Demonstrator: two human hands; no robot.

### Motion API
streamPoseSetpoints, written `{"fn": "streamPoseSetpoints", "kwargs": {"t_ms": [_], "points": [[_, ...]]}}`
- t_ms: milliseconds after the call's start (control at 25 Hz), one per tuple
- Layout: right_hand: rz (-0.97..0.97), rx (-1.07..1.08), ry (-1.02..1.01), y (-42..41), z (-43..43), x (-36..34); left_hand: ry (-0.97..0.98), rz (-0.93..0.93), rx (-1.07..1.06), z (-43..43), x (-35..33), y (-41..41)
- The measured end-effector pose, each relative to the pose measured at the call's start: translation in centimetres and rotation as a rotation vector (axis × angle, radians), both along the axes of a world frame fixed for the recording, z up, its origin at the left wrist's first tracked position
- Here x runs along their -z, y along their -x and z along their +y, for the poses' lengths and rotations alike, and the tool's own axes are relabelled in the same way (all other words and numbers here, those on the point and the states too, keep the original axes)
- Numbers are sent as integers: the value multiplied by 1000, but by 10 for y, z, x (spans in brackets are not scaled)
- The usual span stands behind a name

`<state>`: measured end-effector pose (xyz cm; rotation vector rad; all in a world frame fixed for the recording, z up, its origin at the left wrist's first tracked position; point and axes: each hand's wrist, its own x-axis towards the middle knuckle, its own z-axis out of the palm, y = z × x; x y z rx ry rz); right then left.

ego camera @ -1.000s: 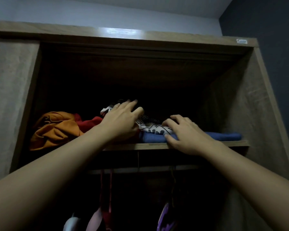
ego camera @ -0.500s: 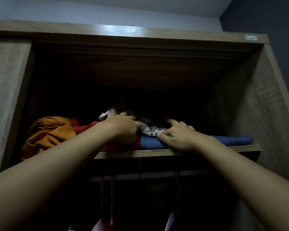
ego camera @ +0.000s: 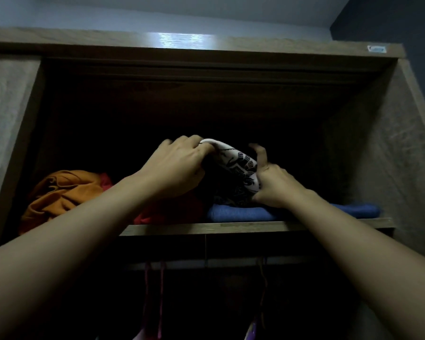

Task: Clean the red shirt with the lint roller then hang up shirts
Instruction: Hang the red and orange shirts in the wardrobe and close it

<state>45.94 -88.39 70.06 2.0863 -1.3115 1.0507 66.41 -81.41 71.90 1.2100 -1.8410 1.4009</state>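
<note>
Both hands have lifted the white black-patterned folded garment [ego camera: 238, 165] off the wooden wardrobe shelf [ego camera: 231, 227]: left hand [ego camera: 174, 168] fingers curl over its top edge, right hand [ego camera: 275, 182] pinches its lower end, upper fingers [ego camera: 260, 153] loose. Beneath lies the red shirt [ego camera: 172, 209], beside a blue folded cloth [ego camera: 243, 213] and crumpled orange cloth [ego camera: 62, 195].

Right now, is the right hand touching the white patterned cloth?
Touching. The head view shows the right hand gripping the white patterned cloth's edge above the blue garment.

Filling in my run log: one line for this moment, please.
left hand + right hand: lifting patterned garment | red shirt: on shelf
</note>
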Motion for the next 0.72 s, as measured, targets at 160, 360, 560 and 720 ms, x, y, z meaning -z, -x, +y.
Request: {"fn": "streamPoseSetpoints", "kwargs": {"t_ms": [160, 360, 560, 720], "points": [[142, 106, -162, 0, -15, -11, -43, 45, 35, -1, 2, -5], [249, 189, -337, -4, -23, -19, -111, 24, -172, -7, 4, -9], [352, 391, -12, 19, -5, -33, 5, -8, -245, -11, 0, 3], [412, 626, 37, 75, 30, -54, 1, -47, -84, -24, -2, 36]]}}
